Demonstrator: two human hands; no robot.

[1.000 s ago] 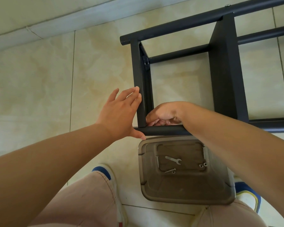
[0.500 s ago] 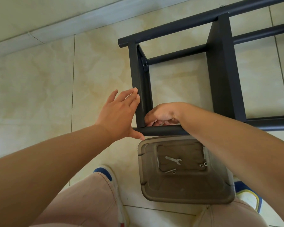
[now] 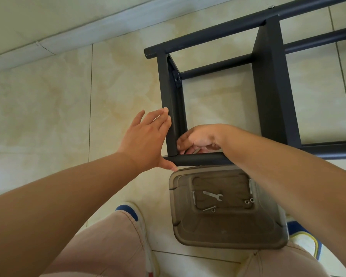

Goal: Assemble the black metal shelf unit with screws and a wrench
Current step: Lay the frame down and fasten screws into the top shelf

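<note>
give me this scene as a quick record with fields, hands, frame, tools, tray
left hand: fingers straight, flat against the outer side of the shelf frame's upright, thumb at the end of the near tube
right hand: fingers curled at the inner corner where upright meets tube; what it pinches is hidden
shelf frame: black metal, over a tiled floor
tray: translucent brown, on the floor between the shoes
wrench: lying in the tray, untouched
loose hardware: screws and nuts in the tray

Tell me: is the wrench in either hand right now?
No, the wrench lies in the brown tray on the floor, apart from both hands.
</note>
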